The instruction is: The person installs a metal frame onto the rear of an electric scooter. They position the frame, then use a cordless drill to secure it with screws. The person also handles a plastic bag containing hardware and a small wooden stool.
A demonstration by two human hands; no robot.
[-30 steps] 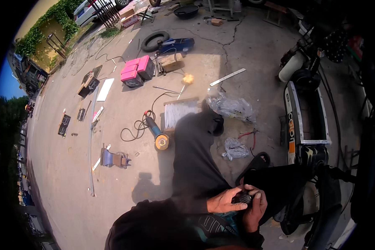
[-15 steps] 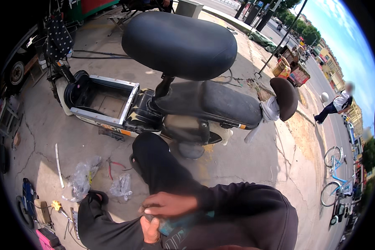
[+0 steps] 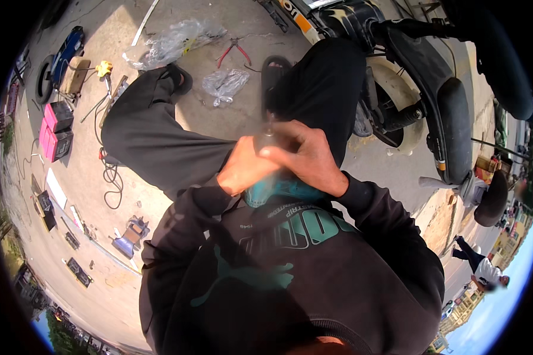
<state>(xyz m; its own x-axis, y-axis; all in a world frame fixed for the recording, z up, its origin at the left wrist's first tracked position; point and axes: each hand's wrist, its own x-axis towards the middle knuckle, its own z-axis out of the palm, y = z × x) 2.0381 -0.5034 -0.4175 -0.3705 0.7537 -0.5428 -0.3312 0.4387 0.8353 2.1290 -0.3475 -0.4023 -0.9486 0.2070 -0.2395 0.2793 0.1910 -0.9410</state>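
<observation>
teal tool point(image 3: 265, 193) in the hands point(image 3: 311, 156), pointing forward, long axis fore-and-aft

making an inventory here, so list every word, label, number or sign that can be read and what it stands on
I won't copy wording, but here is where it stands:
Dark sweatshirt: large block lettering, partly teal, with smaller pale print; folds hide part.
Scooter's side panel: pale lettering beside an orange patch, only partly in view.
Pink-and-black boxes: any marks too small to read.
</observation>
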